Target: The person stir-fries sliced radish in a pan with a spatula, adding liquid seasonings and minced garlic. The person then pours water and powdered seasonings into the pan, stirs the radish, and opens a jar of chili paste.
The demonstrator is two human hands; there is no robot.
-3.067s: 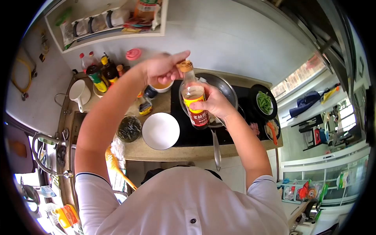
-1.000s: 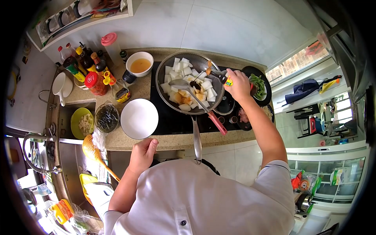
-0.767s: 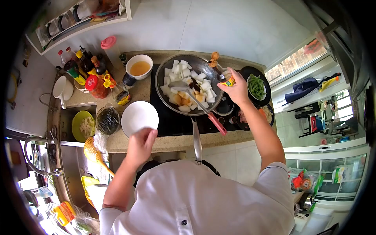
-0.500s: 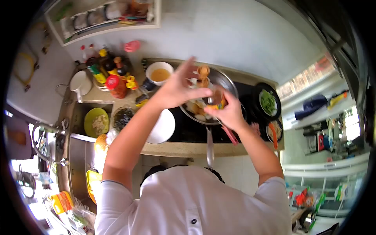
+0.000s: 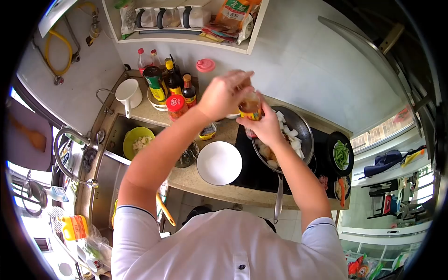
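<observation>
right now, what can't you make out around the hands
All in the head view:
Top of the bottle: covered by the left hand, itself blurred.
Its label: print too small and blurred.
Part of the pan: behind the right hand.
Glass bowl's left side, orange handle's far end: behind the left arm.

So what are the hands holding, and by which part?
A bottle: the right hand grips its body; the left hand is at its top, blurred, contact there unclear.

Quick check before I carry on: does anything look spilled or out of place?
Nothing stands out: the white bowl sits upright, the pan rests on the stove, and the right hand holds the bottle.
</observation>
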